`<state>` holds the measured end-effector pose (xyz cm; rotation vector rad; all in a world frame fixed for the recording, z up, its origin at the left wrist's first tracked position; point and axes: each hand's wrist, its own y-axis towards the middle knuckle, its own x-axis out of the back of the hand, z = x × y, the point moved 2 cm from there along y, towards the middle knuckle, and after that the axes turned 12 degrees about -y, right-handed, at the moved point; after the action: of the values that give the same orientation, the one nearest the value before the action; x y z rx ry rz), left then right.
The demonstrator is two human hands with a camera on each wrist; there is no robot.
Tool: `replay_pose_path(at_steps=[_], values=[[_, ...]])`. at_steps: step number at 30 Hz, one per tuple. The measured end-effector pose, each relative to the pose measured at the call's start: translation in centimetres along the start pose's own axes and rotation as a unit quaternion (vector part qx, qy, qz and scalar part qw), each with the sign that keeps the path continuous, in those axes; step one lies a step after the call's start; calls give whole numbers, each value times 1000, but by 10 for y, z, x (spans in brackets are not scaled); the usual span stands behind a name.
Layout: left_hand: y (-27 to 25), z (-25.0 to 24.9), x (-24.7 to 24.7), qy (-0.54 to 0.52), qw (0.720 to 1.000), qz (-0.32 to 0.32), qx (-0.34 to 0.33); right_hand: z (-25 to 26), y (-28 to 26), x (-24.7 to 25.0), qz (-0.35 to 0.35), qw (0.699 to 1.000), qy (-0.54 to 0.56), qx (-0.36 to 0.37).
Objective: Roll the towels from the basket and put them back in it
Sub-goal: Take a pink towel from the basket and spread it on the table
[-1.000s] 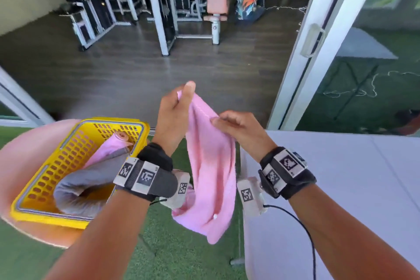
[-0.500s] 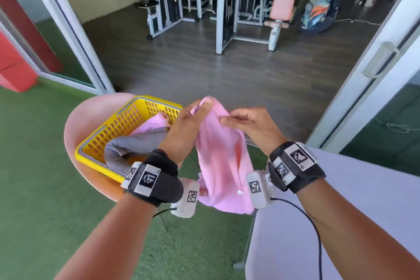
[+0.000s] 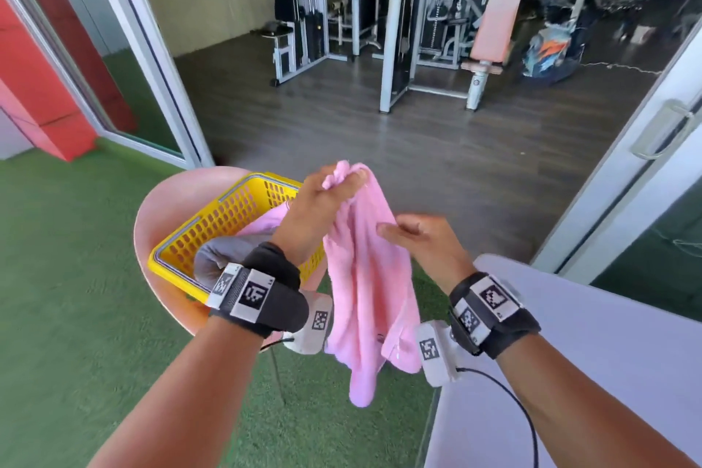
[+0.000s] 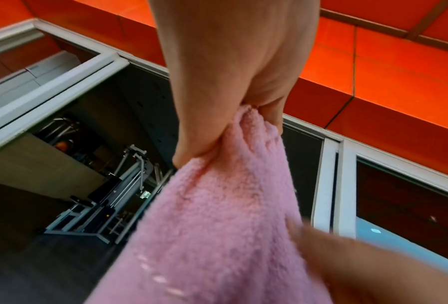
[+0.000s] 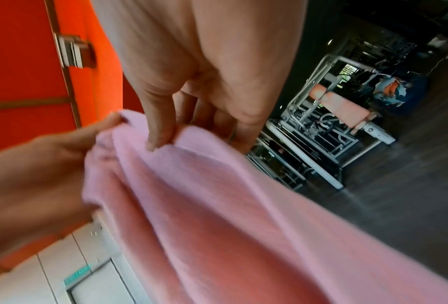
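A pink towel (image 3: 364,296) hangs in the air in front of me, above the green turf. My left hand (image 3: 336,182) grips its bunched top corner; in the left wrist view the left hand (image 4: 243,117) has thumb and fingers curled round the towel (image 4: 217,226). My right hand (image 3: 395,230) pinches the towel's upper edge lower and to the right, and the right wrist view shows the right hand (image 5: 181,139) with thumb and fingers on either side of the towel (image 5: 243,226). The yellow basket (image 3: 212,224) sits left of my hands and holds a grey towel (image 3: 212,258) and a pink towel (image 3: 262,220).
The basket stands on a pink chair (image 3: 159,209). A white table (image 3: 615,353) lies at my right, its near corner by my right wrist. Ahead, a sliding door frame (image 3: 623,179) opens onto a dark floor with gym machines (image 3: 399,30).
My right hand has slid down and to the right along the towel's edge, away from my left hand, which still holds the top corner. My head has tilted up and left.
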<state>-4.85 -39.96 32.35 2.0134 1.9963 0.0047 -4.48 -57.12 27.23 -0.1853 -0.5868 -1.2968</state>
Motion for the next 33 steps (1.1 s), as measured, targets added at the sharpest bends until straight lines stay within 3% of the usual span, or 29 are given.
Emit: replay_pose_path(at_steps=[4,8,10,15,18,21,24,26,29,33], values=[[10,-11,13,53,995,-81,-17,-26,-13,-8,-13,999,-11,-51],[-11,17,-2,104,990,90,43,1,11,17,-18,999,-15,29],[-19,29,-5,106,987,110,47,13,21,24,-17,999,-11,50],[1,17,17,-66,996,29,49,-26,13,12,28,998,-42,-31],[7,18,21,-66,996,-21,58,-32,8,17,17,998,-34,-46],[0,32,1,22,996,48,69,-1,22,25,26,999,-23,18],[-5,39,-14,11,992,75,97,22,37,31,43,995,-15,84],[2,42,-11,-34,994,41,92,13,46,38,40,995,-58,67],[13,47,3,-118,990,-4,73,-22,55,49,95,975,-199,11],[22,58,22,-113,988,-73,74,-60,71,63,144,948,-277,-54]])
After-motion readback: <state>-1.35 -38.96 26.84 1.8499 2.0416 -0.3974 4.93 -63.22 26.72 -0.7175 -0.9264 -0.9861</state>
